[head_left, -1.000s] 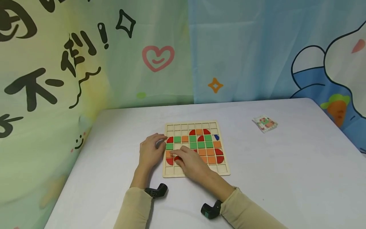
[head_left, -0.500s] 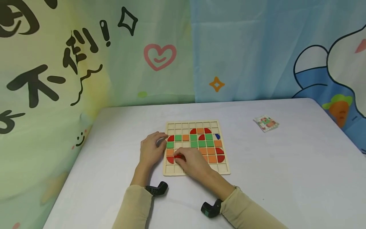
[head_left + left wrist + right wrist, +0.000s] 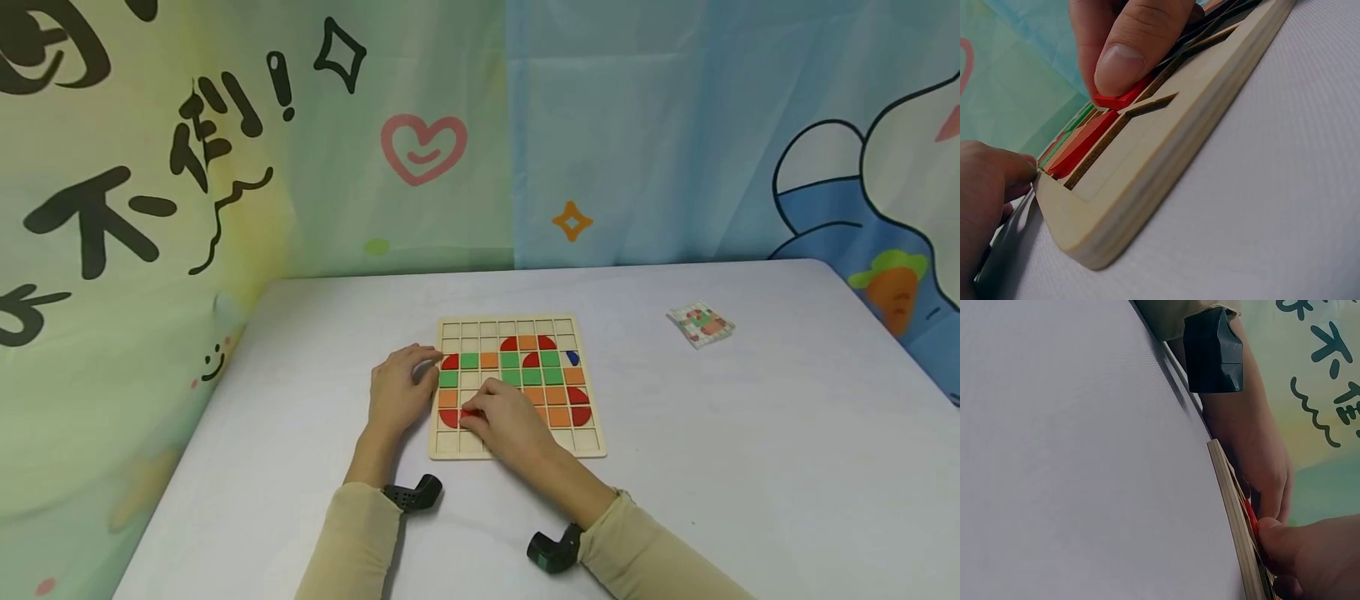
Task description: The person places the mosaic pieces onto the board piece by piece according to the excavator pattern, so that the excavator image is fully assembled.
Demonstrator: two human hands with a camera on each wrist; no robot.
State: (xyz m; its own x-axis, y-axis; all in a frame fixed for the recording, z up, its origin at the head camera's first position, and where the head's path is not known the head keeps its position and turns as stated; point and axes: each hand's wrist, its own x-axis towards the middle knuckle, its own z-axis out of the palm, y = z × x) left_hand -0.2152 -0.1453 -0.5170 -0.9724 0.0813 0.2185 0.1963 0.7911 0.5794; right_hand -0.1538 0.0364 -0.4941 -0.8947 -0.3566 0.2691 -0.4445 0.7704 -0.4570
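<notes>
A square wooden grid board [image 3: 444,448] lies on the table, partly filled with red, orange and green tiles. My right hand [image 3: 513,427] reaches over its lower left part and pinches a red tile [image 3: 1119,100] between thumb and index finger. That tile sits low over the grid, right beside a red rounded tile [image 3: 448,417] in the left column. At the board's left edge, my left hand [image 3: 399,390] rests with loosely bent fingers, fingertips touching the rim. The right hand covers some cells in the head view.
A blue piece [image 3: 573,357] lies in the board's right column. Farther right on the white table [image 3: 750,433] is a small stack of patterned cards [image 3: 701,324]. A printed curtain [image 3: 600,125] hangs behind the table.
My right hand, first with its index finger extended over the left columns, has drawn in and now pinches the red tile, lowered close to the board. The left hand stays at the edge.
</notes>
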